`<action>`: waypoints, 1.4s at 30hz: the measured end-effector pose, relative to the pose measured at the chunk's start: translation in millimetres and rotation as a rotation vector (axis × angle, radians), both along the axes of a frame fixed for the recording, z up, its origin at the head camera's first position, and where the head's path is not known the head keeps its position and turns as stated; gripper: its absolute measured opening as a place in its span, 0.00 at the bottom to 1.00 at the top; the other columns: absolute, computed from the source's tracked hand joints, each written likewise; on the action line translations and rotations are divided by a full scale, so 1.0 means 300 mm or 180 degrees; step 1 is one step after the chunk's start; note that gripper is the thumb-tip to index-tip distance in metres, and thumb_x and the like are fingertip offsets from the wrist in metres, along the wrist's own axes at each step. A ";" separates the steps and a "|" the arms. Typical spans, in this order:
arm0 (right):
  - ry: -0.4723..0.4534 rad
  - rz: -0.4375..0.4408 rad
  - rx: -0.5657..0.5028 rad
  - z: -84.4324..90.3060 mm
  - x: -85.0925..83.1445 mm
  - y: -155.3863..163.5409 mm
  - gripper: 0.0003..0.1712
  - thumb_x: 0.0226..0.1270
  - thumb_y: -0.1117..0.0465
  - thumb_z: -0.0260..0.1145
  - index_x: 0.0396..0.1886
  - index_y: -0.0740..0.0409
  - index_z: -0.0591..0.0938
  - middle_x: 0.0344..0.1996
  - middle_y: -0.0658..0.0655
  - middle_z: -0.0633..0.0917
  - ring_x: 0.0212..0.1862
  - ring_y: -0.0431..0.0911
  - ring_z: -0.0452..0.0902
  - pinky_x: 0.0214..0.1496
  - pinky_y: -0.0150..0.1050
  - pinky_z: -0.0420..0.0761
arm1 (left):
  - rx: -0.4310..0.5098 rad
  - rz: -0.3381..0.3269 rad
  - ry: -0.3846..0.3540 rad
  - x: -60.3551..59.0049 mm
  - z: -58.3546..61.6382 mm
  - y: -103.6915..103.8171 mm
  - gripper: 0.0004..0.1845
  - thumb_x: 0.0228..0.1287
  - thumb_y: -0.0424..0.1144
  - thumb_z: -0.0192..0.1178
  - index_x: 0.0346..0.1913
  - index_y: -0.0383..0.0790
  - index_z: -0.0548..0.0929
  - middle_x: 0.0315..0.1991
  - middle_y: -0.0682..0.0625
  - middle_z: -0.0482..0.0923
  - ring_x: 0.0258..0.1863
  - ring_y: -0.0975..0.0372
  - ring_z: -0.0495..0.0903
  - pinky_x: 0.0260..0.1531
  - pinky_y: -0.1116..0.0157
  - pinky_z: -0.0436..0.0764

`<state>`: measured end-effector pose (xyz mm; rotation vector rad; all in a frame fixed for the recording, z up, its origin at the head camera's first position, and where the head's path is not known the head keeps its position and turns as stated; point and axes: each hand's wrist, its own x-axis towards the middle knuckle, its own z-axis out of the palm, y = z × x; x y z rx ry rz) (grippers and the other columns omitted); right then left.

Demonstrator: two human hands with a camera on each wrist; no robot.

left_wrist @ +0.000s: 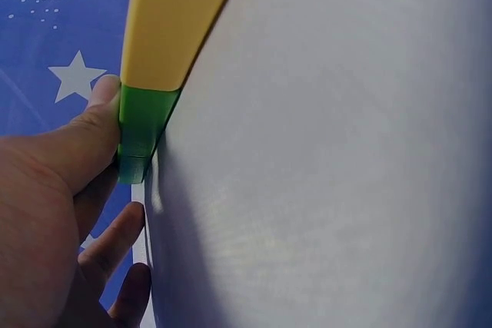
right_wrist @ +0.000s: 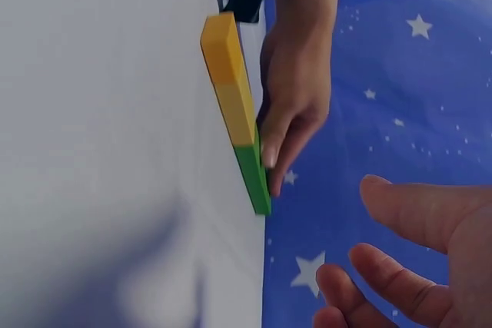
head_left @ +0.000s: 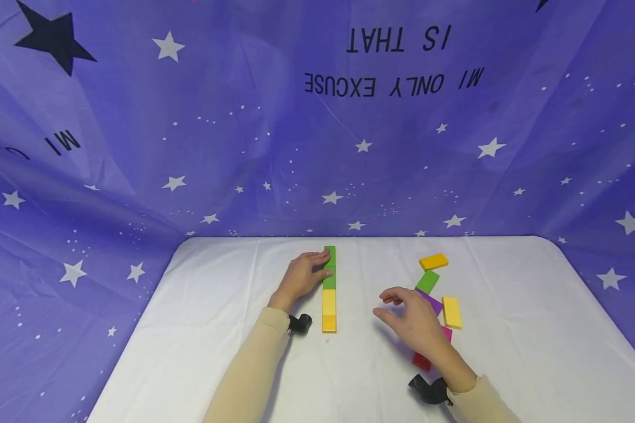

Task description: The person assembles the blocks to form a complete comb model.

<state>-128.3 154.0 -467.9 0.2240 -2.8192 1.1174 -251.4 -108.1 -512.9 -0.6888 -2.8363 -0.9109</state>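
My left hand [head_left: 299, 277] lies along the left side of a straight row of blocks, its thumb and fingertips touching the two green blocks [head_left: 330, 282] at the far end. Nearer in that row come a pale yellow block [head_left: 329, 302] and an orange-yellow block [head_left: 329, 324], end to end. In the left wrist view the thumb lies against the side of a green block [left_wrist: 146, 117]. My right hand [head_left: 415, 322] hovers with fingers spread and nothing between them, left of and partly over a loose group of blocks. A purple block [head_left: 431, 302] is partly hidden behind it.
Loose on the right lie an orange-yellow block [head_left: 434, 261], a green block [head_left: 427, 281], a pale yellow block [head_left: 452, 312], a pink block [head_left: 447, 333] and a red block [head_left: 421, 362]. The white-covered table [head_left: 370, 376] meets a purple star-printed curtain [head_left: 275, 147] at the back.
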 end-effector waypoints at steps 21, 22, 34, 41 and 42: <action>0.0063 -0.0101 0.0261 -0.043 -0.031 0.243 0.23 0.55 0.50 0.70 0.49 0.54 0.81 0.42 0.55 0.84 0.46 0.53 0.73 0.44 0.51 0.74 | -0.0002 0.0035 -0.0055 0.004 0.003 -0.001 0.27 0.57 0.48 0.64 0.59 0.42 0.76 0.62 0.57 0.69 0.62 0.54 0.67 0.63 0.54 0.62; 0.0070 -0.0097 0.0310 -0.044 -0.033 0.250 0.22 0.55 0.51 0.70 0.49 0.54 0.80 0.42 0.55 0.84 0.45 0.53 0.73 0.43 0.50 0.74 | 0.0002 0.0033 -0.0060 0.004 0.004 -0.001 0.27 0.57 0.48 0.64 0.59 0.42 0.76 0.62 0.57 0.69 0.62 0.54 0.67 0.63 0.54 0.62; 0.0165 -0.0149 0.0827 -0.071 -0.031 0.273 0.19 0.55 0.64 0.69 0.48 0.62 0.81 0.39 0.62 0.83 0.42 0.55 0.71 0.39 0.50 0.77 | 0.0005 0.0033 -0.0040 0.001 -0.001 -0.001 0.26 0.57 0.48 0.64 0.58 0.42 0.76 0.62 0.56 0.69 0.62 0.54 0.67 0.63 0.54 0.63; 0.0081 -0.0126 0.0933 -0.079 -0.051 0.268 0.19 0.54 0.65 0.69 0.48 0.60 0.82 0.40 0.64 0.83 0.42 0.58 0.71 0.41 0.53 0.77 | -0.0005 0.0030 -0.0040 0.001 0.001 -0.004 0.26 0.58 0.49 0.63 0.59 0.43 0.76 0.62 0.56 0.70 0.62 0.54 0.67 0.63 0.55 0.63; 0.0069 -0.0117 0.0936 -0.078 -0.054 0.264 0.19 0.54 0.65 0.69 0.48 0.60 0.82 0.40 0.64 0.83 0.43 0.58 0.71 0.40 0.53 0.77 | 0.0000 0.0032 -0.0034 0.001 0.002 -0.005 0.26 0.58 0.48 0.63 0.59 0.42 0.76 0.62 0.56 0.70 0.62 0.54 0.67 0.63 0.54 0.63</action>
